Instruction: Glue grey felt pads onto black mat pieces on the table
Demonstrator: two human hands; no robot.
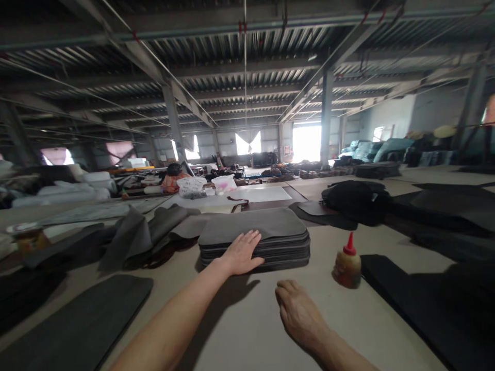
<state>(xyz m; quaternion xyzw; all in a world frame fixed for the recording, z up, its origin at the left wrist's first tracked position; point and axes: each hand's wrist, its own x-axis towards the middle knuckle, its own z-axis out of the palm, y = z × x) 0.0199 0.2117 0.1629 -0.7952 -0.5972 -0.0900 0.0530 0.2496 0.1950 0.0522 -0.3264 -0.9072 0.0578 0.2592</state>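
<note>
A neat stack of dark grey sheets (255, 226) with rounded corners stands in the middle of the table. My left hand (243, 252) lies against its front edge, fingers spread over the top sheet and thumb along the side. Nearer to me, my right hand (296, 309) is just above or on the table, apart from the stack. Its fingers are curled together, and whatever may be inside them is hidden. To the right of that hand stands a glue bottle (347, 268) with a red nozzle, its body stained brown.
Loose grey sheets (154, 229) lie crumpled left of the stack. A dark flat piece (85, 309) lies front left, black material (417, 304) front right. Behind are a black bundle (353, 198) and white plastic bags (191, 186). A person (174, 179) is farther back.
</note>
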